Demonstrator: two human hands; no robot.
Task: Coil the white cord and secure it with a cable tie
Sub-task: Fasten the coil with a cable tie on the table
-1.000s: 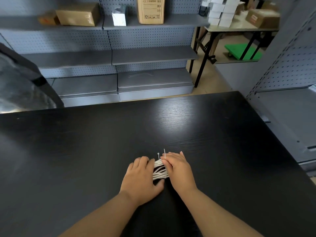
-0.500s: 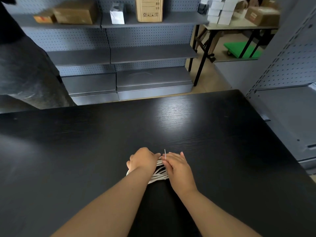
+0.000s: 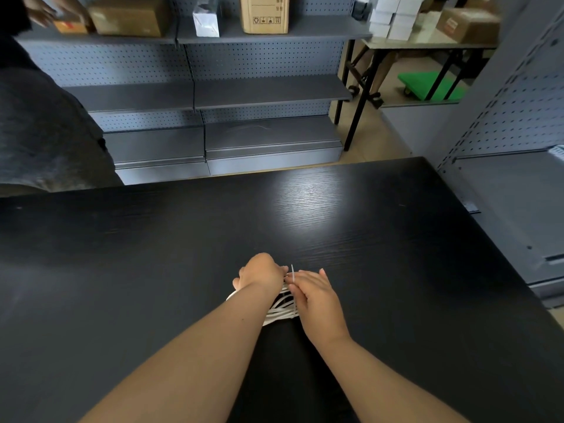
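Dim room; overhead glare on black table (image 3: 311, 196) (wide-angle bending at edges).

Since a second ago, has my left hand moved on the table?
Yes. The left hand, flat on the white cord before, has shifted away from you along the black table, up beside the upright tail of the cable tie, fingers now curled.
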